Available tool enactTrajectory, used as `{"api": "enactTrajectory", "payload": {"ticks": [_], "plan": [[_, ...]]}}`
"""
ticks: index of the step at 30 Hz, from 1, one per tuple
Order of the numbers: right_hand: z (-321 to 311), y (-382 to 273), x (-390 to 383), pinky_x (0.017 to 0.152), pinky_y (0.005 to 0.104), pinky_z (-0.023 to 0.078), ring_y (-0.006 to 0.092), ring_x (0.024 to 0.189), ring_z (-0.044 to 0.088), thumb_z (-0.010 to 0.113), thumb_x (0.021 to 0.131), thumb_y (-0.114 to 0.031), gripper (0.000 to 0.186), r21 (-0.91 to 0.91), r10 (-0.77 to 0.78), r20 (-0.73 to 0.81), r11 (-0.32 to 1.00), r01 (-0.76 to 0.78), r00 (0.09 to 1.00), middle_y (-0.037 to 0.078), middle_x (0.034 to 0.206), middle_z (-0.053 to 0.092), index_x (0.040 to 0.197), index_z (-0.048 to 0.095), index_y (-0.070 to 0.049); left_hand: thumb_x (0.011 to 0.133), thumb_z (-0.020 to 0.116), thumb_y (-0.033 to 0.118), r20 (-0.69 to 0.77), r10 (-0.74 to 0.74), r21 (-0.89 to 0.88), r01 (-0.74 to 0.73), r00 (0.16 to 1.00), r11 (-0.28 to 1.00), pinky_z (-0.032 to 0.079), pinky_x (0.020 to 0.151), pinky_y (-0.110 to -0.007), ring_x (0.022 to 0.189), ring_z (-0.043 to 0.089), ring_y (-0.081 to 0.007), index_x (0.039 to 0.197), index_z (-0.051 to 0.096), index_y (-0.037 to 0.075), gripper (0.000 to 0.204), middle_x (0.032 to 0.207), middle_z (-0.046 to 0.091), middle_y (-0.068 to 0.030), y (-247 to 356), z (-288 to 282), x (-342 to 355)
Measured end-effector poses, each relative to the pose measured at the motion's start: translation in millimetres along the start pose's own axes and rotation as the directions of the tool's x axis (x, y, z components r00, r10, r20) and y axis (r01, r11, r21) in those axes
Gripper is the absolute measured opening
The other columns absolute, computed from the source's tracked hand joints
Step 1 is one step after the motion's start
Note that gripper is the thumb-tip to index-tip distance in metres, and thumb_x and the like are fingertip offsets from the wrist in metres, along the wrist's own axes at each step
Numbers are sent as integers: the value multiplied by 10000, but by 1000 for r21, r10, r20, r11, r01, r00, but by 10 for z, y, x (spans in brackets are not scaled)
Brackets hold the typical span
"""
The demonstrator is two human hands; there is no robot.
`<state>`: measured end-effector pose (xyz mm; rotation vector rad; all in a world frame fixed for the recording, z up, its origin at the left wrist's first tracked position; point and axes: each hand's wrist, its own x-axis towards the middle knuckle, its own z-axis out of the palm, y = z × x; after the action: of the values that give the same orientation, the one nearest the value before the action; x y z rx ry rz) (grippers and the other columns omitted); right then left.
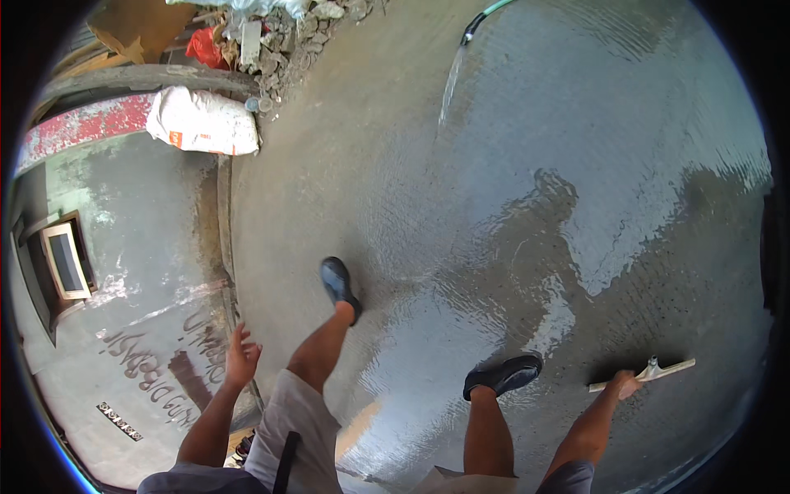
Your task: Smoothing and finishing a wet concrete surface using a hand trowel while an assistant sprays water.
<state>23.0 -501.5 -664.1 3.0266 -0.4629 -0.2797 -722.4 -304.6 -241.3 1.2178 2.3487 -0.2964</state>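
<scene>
Near the right side, my right hand is closed round a long, narrow pale tool with a grey metal bracket at its middle. It looks like a squeegee or a hand float, held low over the wet grey floor; whether it touches the floor I cannot tell. My left hand holds nothing. Its fingers are apart and point away from me, over the space beside the wall. At the far side, water runs from a green hose with a black end onto the floor.
On the left stands a grey wall with dark painted writing and a small framed window. A white sack lies at its far end, beside broken rubble and a red bag. My feet wear dark shoes, set wide apart.
</scene>
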Motion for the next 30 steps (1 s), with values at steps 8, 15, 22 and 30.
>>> {"api": "enactTrajectory", "payload": {"ticks": [8,15,22,30], "plan": [[54,-2387,-2220,857,489,406,404,1007,540,529,778,-316,491,105,-727,-75,675,731,682,189,1091,583,1225,460,-124,769,637,15,265,593,-249,-540,760,804,422,915,-351,1038,572,-238,1348,262,42,691,1215,505,-169,309,306,1147],[606,-3617,-6203,619,432,498,349,692,621,560,770,-220,437,-111,-940,-247,270,956,237,191,826,618,1131,479,13,775,647,48,382,446,-694,-67,809,717,459,874,-337,1053,564,-242,1345,255,15,693,1182,527,-187,-1050,-633,2228],[1121,-3442,-9202,527,410,517,318,640,643,548,794,-172,428,-124,-975,-101,212,969,200,171,876,592,1168,409,-18,779,566,-9,274,138,-752,122,952,647,452,847,-323,960,568,-207,1336,284,22,624,1120,542,-163,-2477,-1091,2944],[1364,-2179,-11984,580,384,524,229,717,649,465,877,-167,259,203,-746,488,-407,890,-453,112,870,632,1117,479,-72,796,571,-15,232,203,-807,71,951,587,480,820,-321,943,592,-214,1324,291,9,598,1066,570,-160,-2667,-779,3043]]}}
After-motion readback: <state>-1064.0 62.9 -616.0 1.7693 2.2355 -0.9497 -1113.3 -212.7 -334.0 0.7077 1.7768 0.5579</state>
